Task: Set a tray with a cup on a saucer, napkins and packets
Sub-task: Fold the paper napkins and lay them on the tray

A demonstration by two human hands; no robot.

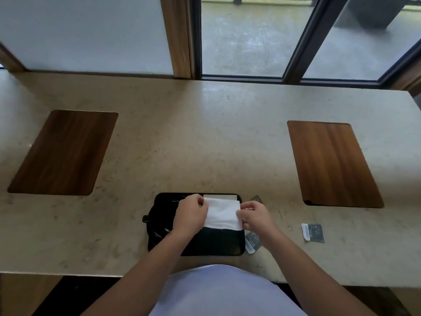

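Note:
A black tray (218,244) lies at the near edge of the beige counter. Both hands hold a white napkin (222,214) just above it: my left hand (191,213) pinches its left edge and my right hand (254,216) pinches its right edge. Another white napkin (219,196) lies at the tray's far edge behind it. On the tray's left side sits a black cup on a saucer (157,224), mostly hidden by my left hand and arm. Dark grey packets lie on the counter: one (313,232) to the right, one (252,242) beside the tray, one (257,199) behind my right hand.
Two dark wooden insets are set in the counter, one at the left (63,151) and one at the right (332,163). A window with dark frames (293,53) and a wooden post (180,35) rise behind the counter.

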